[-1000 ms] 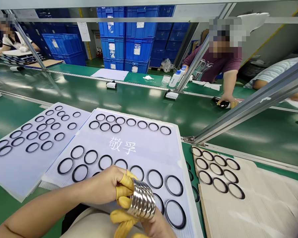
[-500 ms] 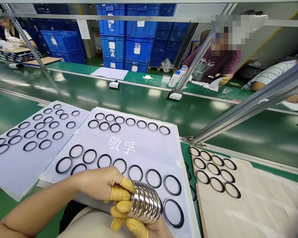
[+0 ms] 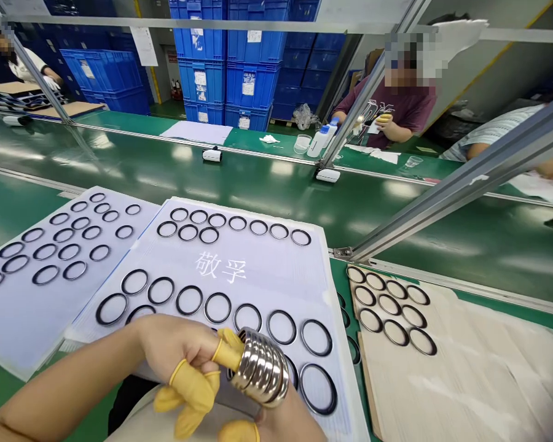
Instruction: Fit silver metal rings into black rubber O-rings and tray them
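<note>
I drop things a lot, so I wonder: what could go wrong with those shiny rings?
The stack of shiny rings is tilted, so one might slide off. The left hand is near the black rings laid on the white sheet, so it could bump them out of line.

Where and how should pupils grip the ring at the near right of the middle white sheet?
Probably pinch the ring by its outer rim, from above and the right: it lies flat, white sheet borders that side, and neighbouring rings sit beyond and leftward.
</note>
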{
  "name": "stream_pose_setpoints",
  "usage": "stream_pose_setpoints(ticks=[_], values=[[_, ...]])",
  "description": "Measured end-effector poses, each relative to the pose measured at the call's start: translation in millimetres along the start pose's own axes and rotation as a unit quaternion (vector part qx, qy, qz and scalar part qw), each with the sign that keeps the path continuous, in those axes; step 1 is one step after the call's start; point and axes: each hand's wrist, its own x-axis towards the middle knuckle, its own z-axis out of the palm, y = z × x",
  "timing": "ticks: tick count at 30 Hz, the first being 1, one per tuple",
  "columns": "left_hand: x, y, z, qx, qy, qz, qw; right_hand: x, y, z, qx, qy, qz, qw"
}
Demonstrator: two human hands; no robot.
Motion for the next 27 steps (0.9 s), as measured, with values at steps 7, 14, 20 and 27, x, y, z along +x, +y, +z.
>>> stream_pose_setpoints(ticks=[7, 14, 20, 27], values=[[4, -4, 10.6, 0.065, 0.056, 0.001, 0.996, 19, -5, -5, 0.013, -0.022, -0.038, 0.999], [4, -14, 12.2, 0.07, 0.065, 0.009, 0.995, 14, -8, -12, 0.032, -0.032, -0.054, 0.998], [5, -20, 12.9, 0.178, 0.097, 0.09, 0.975, 7, 0, -2, 0.06, -0.004, -0.039, 0.997], [13, -23, 16.4, 0.18, 0.2, 0.064, 0.961, -5, -3, -1, 0.12, 0.067, -0.013, 0.99]])
